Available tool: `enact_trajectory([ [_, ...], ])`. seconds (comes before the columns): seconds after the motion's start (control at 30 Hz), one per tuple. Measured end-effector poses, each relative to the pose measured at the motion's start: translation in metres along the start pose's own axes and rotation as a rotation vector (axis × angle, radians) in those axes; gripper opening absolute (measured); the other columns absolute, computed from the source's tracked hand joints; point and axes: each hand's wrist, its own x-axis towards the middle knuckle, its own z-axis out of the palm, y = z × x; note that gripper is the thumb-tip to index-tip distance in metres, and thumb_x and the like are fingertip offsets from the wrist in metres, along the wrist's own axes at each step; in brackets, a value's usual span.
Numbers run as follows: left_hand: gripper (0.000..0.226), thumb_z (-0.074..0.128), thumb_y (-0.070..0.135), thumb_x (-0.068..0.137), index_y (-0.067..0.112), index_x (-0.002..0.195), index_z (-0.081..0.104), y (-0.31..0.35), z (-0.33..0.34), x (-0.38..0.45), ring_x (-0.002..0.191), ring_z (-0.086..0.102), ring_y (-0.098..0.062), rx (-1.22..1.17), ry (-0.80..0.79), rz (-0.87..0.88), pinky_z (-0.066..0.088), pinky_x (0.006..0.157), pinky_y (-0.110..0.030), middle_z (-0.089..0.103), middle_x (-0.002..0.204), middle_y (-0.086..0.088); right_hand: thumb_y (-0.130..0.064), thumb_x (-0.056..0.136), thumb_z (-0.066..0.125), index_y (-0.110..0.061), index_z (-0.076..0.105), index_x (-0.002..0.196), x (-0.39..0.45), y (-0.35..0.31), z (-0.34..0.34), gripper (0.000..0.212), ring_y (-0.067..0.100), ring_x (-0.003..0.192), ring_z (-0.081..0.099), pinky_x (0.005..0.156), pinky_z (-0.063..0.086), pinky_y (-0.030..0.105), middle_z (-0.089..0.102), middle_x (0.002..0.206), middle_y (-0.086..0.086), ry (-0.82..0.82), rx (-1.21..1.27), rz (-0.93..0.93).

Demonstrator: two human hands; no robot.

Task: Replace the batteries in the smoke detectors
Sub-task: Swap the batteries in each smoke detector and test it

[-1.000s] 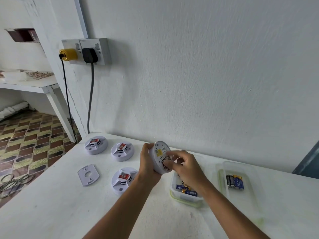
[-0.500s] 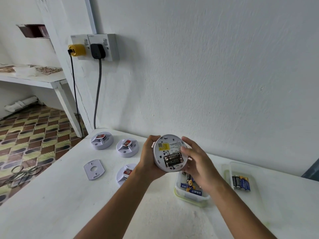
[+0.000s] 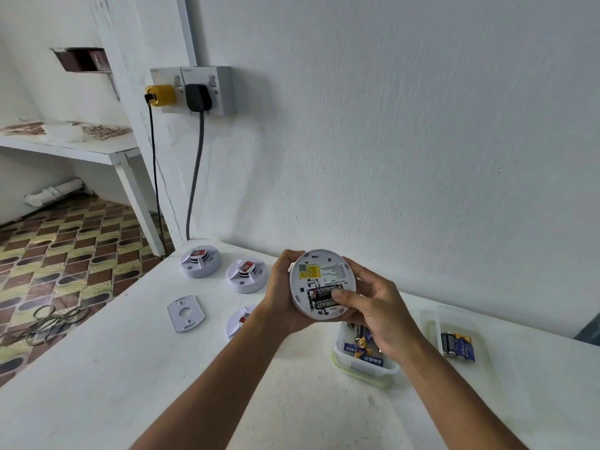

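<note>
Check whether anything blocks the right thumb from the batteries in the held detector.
Nothing visible does. The smoke detector is held back-up by the left hand and right hand, its compartment uncovered. The right thumb already lies on the black batteries, with no cover or other object between them.

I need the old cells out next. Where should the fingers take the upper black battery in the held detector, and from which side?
Hook the upper black battery at its left end, coming from the open back facing the camera. The right hand thumb covers its right end, and the left hand grips the smoke detector rim, likely steadying it.
</note>
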Motion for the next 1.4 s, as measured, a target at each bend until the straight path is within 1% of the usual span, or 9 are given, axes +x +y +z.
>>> enact_trajectory([
  [0.17,0.058,0.036,0.049,0.085,0.007,0.093,0.075,0.001,0.000,-0.005,0.093,0.060,-0.034,-0.015,0.000,0.000,0.046,0.086,-0.050,0.067,0.102,-0.020,0.001,0.082,0.069,-0.028,0.066,0.115,-0.008,-0.003,0.004,0.044,0.023,0.090,0.072,0.063,0.059,0.031,0.074,0.101,0.005,0.019,-0.019,-0.029],
  [0.33,0.060,0.032,0.048,0.086,0.008,0.094,0.075,0.000,0.004,-0.014,0.088,0.064,-0.033,-0.017,-0.024,0.008,0.047,0.084,-0.047,0.068,0.100,-0.020,-0.004,0.085,0.065,-0.026,0.067,0.114,-0.015,-0.010,0.005,0.037,0.024,0.094,0.071,0.068,0.059,0.034,0.074,0.104,0.005,-0.043,0.017,-0.006],
  [0.43,0.059,0.032,0.047,0.086,0.007,0.093,0.075,-0.002,0.007,-0.018,0.090,0.063,-0.035,-0.011,-0.019,0.016,0.047,0.087,-0.050,0.068,0.099,-0.020,-0.006,0.086,0.065,-0.027,0.069,0.108,-0.019,-0.009,0.010,0.030,0.023,0.089,0.072,0.063,0.059,0.032,0.075,0.099,0.004,0.028,0.021,-0.029],
  [0.67,0.058,0.032,0.045,0.086,0.008,0.082,0.077,-0.007,0.014,-0.032,0.087,0.062,-0.033,-0.016,0.007,0.011,0.047,0.081,-0.048,0.070,0.091,-0.018,0.002,0.082,0.067,-0.019,0.068,0.117,-0.026,-0.009,0.012,0.040,0.027,0.093,0.071,0.064,0.058,0.038,0.074,0.103,0.010,0.025,0.042,-0.018],
  [0.93,0.057,0.032,0.044,0.086,0.008,0.084,0.077,-0.012,0.011,-0.045,0.089,0.061,-0.034,-0.041,0.043,0.016,0.046,0.084,-0.048,0.070,0.092,-0.018,0.004,0.079,0.070,-0.016,0.066,0.122,-0.031,-0.008,0.016,0.048,0.030,0.092,0.071,0.063,0.059,0.036,0.074,0.104,0.011,0.014,0.063,0.059],
  [1.13,0.057,0.032,0.042,0.087,0.007,0.086,0.077,-0.004,-0.006,-0.049,0.089,0.062,-0.035,-0.043,0.044,0.009,0.047,0.084,-0.050,0.070,0.094,-0.020,0.007,0.079,0.068,-0.016,0.068,0.116,-0.026,-0.005,0.034,0.044,0.028,0.087,0.073,0.062,0.059,0.035,0.075,0.099,0.010,0.029,0.058,0.092],
  [1.27,0.054,0.035,0.042,0.084,0.005,0.103,0.071,0.012,-0.030,-0.049,0.097,0.060,-0.039,-0.052,0.061,0.009,0.046,0.088,-0.053,0.067,0.106,-0.023,0.000,0.085,0.066,-0.022,0.068,0.114,-0.015,0.002,0.058,0.036,0.022,0.086,0.073,0.064,0.058,0.032,0.075,0.099,0.006,0.029,0.012,0.110],
  [1.33,0.054,0.034,0.042,0.083,0.006,0.101,0.071,0.023,-0.050,-0.053,0.097,0.059,-0.040,-0.049,0.062,0.002,0.044,0.090,-0.051,0.066,0.105,-0.022,-0.006,0.089,0.063,-0.023,0.069,0.111,-0.004,0.007,0.075,0.029,0.019,0.085,0.073,0.066,0.058,0.032,0.075,0.097,0.005,0.020,-0.023,0.131],
  [1.4,0.051,0.038,0.041,0.081,0.006,0.094,0.072,0.040,-0.073,-0.065,0.095,0.058,-0.039,-0.031,0.071,0.004,0.043,0.087,-0.050,0.067,0.101,-0.021,-0.014,0.091,0.062,-0.021,0.067,0.116,0.010,0.017,0.098,0.027,0.020,0.089,0.072,0.075,0.059,0.035,0.075,0.098,0.005,0.046,-0.088,0.143],
])
